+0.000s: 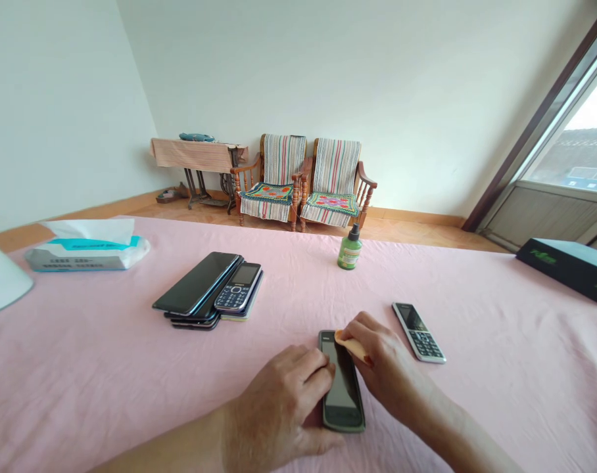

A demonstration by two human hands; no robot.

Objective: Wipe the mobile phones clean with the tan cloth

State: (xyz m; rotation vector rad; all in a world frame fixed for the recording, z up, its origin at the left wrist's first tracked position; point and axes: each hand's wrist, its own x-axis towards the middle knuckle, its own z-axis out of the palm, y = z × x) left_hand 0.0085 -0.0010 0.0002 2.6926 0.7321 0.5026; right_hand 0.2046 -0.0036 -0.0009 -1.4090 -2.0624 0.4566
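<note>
A dark smartphone [342,387] lies screen up on the pink cloth in front of me. My left hand [283,410] grips its left edge, fingers curled against the side. My right hand [384,368] pinches a small orange cloth [348,344] and presses it on the upper part of the screen. A slim keypad phone [419,332] lies just right of my right hand.
A stack of several phones [210,289] sits to the left, a keypad phone on top. A green spray bottle [350,248] stands behind. A tissue pack [87,246] is far left, a dark box [569,268] far right. Two wooden chairs [303,184] stand by the wall.
</note>
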